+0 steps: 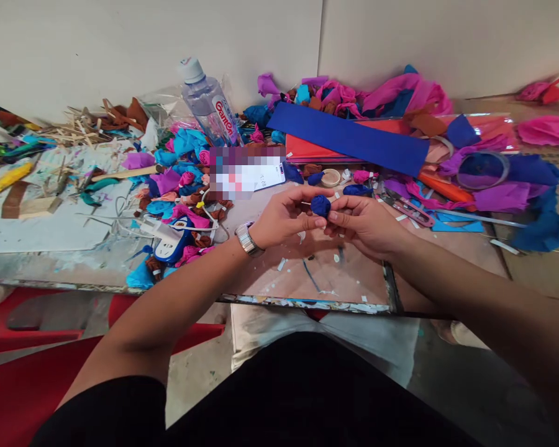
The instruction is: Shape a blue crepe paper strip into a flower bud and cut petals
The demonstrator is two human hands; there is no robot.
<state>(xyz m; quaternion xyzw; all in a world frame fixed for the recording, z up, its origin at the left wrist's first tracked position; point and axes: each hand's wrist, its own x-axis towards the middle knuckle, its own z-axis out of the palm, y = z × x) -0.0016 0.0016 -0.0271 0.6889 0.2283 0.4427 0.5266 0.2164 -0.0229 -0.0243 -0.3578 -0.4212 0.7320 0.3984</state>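
A small dark blue crepe-paper rosette point(320, 205) is held up over the table, between my two hands. My left hand point(289, 217) pinches it from the left between thumb and fingers; a watch is on that wrist. From the right, the thumb and fingers of my right hand point(361, 223) close at its lower right side, where its base is hidden. A folded strip of dark blue crepe paper point(349, 136) lies beyond my hands. A roll of tape point(330, 178) and more blue paper pieces point(358, 190) sit just behind the fingers.
A water bottle point(209, 102) stands at the back, near a phone point(270, 176). Crumpled coloured paper pieces point(186, 146) and a power strip point(173, 243) lie to the left. A utility knife point(412, 211) and clear tape roll point(483, 170) are on the right. The table edge point(307, 303) is close to me.
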